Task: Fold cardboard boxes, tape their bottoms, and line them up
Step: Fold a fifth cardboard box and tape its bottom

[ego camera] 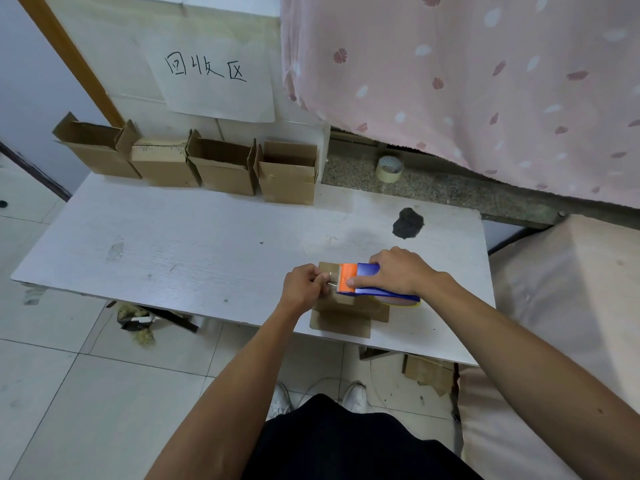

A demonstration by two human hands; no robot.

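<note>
A small cardboard box (346,315) stands bottom-up near the front right of the white table (173,251). My right hand (398,271) grips a blue and orange tape dispenser (360,277) lying across the top of the box. Just left of the dispenser's toothed edge, my left hand (303,284) pinches the end of the tape. Several folded open boxes (221,166) stand in a row along the table's back edge, against the wall.
A roll of tape (389,169) sits on the stone ledge at the back right. A dark patch (408,223) marks the tabletop. Pink curtain hangs at the right. Cardboard scraps (429,374) lie on the tiled floor under the table.
</note>
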